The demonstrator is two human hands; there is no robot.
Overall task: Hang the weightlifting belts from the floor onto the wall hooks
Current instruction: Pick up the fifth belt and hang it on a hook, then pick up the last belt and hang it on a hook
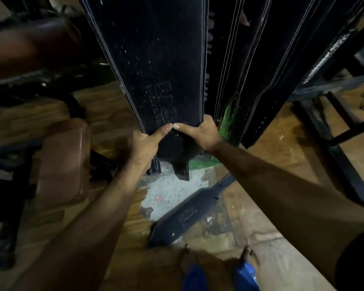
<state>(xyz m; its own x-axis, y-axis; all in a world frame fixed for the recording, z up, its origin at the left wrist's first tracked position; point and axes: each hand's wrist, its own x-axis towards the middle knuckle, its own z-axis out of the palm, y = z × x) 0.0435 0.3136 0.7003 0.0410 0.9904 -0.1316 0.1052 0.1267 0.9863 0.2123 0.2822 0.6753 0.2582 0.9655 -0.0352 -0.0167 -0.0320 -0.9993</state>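
A wide black weightlifting belt (153, 66) with white stitching hangs straight down in front of me. My left hand (146, 143) grips its lower left edge, thumb on the front face. My right hand (200, 134) grips the lower right edge, and the two thumbs meet in the middle. Right of it hang more black belts (250, 66), side by side. One black belt (185, 213) lies flat on the floor below my hands. The wall hooks are out of view above.
A brown padded bench (61, 160) on a dark frame stands at the left. A dark metal rack (332, 127) stands at the right. The floor is worn wood-pattern with a bare grey patch (168, 192). My feet (219, 269) in blue footwear are at the bottom.
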